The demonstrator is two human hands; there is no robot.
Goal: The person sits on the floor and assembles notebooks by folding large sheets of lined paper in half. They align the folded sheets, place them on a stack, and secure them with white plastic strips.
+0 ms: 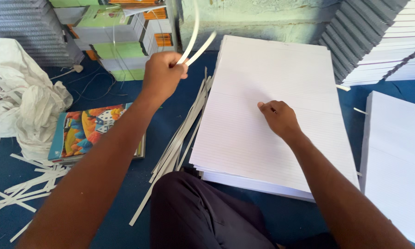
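Observation:
My left hand (163, 74) is raised above the floor and grips thin white paper strips (194, 37) that bend upward and look blurred. My right hand (279, 117) rests knuckles-down on the top sheet of a thick stack of lined white paper (267, 83) lying on the blue floor in front of me. A loose bundle of long white strips (182, 133) lies along the stack's left edge, below my left hand.
A colourful booklet pile (90, 131) lies left, beside crumpled white sacking (23, 101) and scattered strips (23, 189). Bundled books (120, 41) stand at the back, stacked notebooks (382, 37) at the back right, another paper stack (396, 161) at right. My dark-trousered knee (203, 212) is low centre.

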